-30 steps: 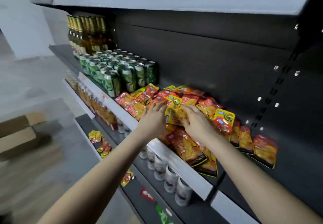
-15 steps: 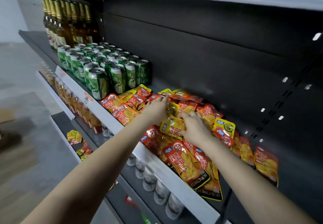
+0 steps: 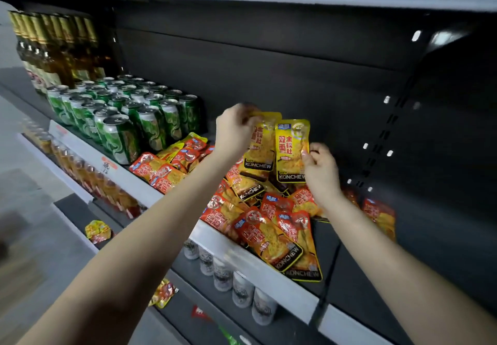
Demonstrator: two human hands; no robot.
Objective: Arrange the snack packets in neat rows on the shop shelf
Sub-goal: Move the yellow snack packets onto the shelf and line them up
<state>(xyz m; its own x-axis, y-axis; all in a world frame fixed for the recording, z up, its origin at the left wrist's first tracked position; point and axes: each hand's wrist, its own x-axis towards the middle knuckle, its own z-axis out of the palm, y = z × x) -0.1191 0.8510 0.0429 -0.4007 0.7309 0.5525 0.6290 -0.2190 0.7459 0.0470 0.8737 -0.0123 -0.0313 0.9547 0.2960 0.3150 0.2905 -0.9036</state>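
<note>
Two yellow snack packets are held upright above a jumbled heap of red and orange snack packets (image 3: pixel 271 234) on the shelf (image 3: pixel 258 266). My left hand (image 3: pixel 235 129) pinches the top of the left yellow packet (image 3: pixel 262 145). The right yellow packet (image 3: pixel 291 151) is gripped at its right edge by my right hand (image 3: pixel 320 169). More red packets (image 3: pixel 161 169) lie to the left of the heap, and a few (image 3: pixel 379 215) lie to its right.
Green drink cans (image 3: pixel 129 118) stand in rows left of the packets, with tall amber bottles (image 3: pixel 53 48) behind them. Small white bottles (image 3: pixel 242 288) line the shelf below. A few loose packets (image 3: pixel 98 230) lie on the lower shelves. The dark back panel (image 3: pixel 295 83) rises behind.
Both hands have risen from the heap, each lifting a yellow packet upright. The camera has moved closer and shifted right.
</note>
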